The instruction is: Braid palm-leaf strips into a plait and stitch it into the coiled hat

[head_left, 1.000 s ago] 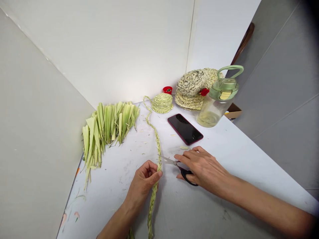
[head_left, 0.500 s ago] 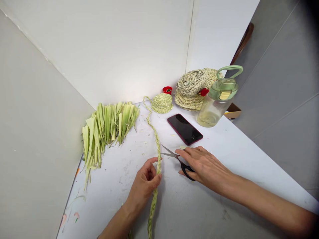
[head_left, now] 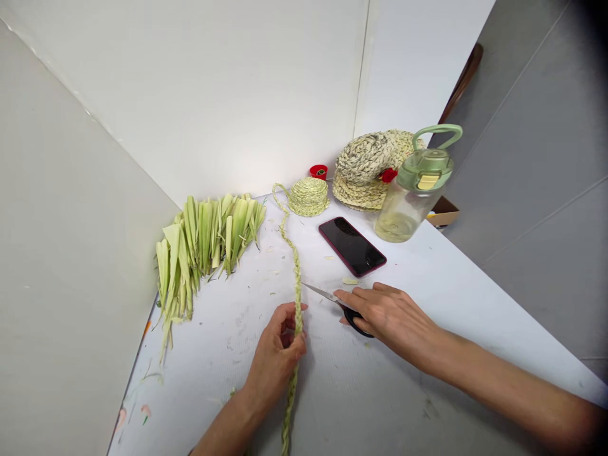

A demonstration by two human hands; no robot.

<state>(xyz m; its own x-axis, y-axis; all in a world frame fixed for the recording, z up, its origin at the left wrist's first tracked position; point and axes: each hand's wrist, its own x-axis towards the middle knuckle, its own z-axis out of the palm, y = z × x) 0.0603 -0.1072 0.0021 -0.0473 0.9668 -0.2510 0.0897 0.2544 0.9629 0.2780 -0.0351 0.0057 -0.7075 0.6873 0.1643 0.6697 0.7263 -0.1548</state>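
Observation:
My left hand [head_left: 276, 354] grips a long green plaited palm-leaf braid [head_left: 297, 285], which runs up the table and down past the bottom of the picture. My right hand [head_left: 387, 313] holds scissors [head_left: 354, 320] with black handles, partly hidden by my fingers. Their shut blades point left, and the tip stops just short of the braid above my left hand. Further up, the braid joins a small coiled braid [head_left: 308, 197]. A small pale leaf scrap [head_left: 350, 281] lies just beyond my right hand.
A pile of pale green leaf strips [head_left: 204, 240] lies at the left, against a white wall [head_left: 213, 95]. A black phone [head_left: 351, 247], woven hat [head_left: 365, 171], water bottle [head_left: 413, 196] and red cup [head_left: 318, 171] stand on the white table [head_left: 380, 392], whose edge runs at the right.
The scissor blades have closed, and their tip has swung nearer the braid. My left hand has moved slightly down the braid, and the braid has shifted a little to the left.

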